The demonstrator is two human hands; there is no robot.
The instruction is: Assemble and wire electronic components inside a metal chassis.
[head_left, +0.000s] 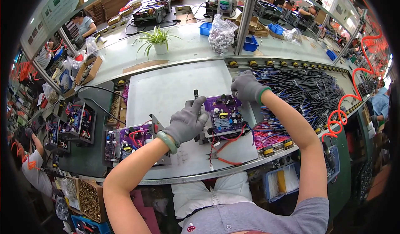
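A purple circuit board (223,113) crowded with small parts lies on the pale work surface before me, with red and dark wires at its near edge. My left hand (186,123), in a grey glove, is at the board's left edge, its thumb and fingers curled around the metal bracket side. At the far right corner is my right hand (248,86), also gloved, with its fingers closed and pointing down; whatever they pinch is hidden. Pliers with red-orange handles (227,160) lie just nearer than the board, jaws close to its wires.
Another purple board (135,140) sits left of my left wrist. Bundled black cables (304,92) with coloured ends fill the right side. Assembled units (77,121) stand on the green surface at left. A potted plant (160,47) and a bag of white parts (221,36) stand on the far shelf.
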